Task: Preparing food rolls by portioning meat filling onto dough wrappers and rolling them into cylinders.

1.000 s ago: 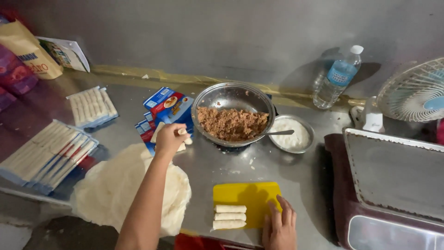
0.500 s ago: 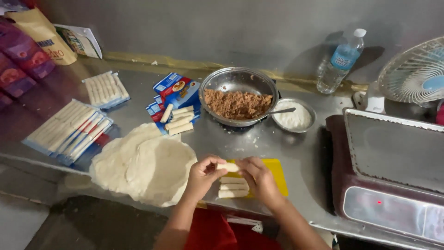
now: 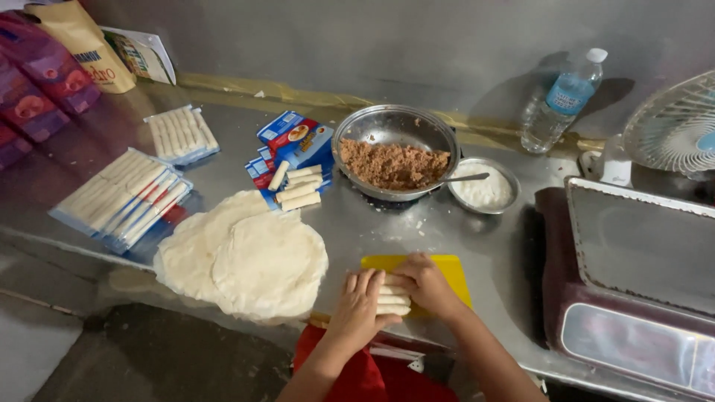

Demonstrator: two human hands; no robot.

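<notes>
Both hands rest on the yellow cutting board (image 3: 454,269) at the counter's near edge. My left hand (image 3: 359,305) lies flat over pale rolled sticks (image 3: 393,304) stacked on the board. My right hand (image 3: 426,283) covers the same rolls from the right, fingers curled over them. A stack of round thin wrappers (image 3: 246,257) lies just left of the board. Beyond it sit a metal bowl of brown filling (image 3: 393,158) and a small bowl of white paste (image 3: 485,187) with a spoon.
Loose rolls (image 3: 294,190) lie on blue cartons (image 3: 292,141). Two trays of packed sticks (image 3: 126,197) (image 3: 180,134) sit at left, bags (image 3: 45,82) at the far left. A water bottle (image 3: 560,104), a fan (image 3: 674,126) and a scale (image 3: 633,275) stand at right.
A second ago my left hand reached toward the cartons by the bowl; it has come back to the yellow board, and both hands now press on the rolls there.
</notes>
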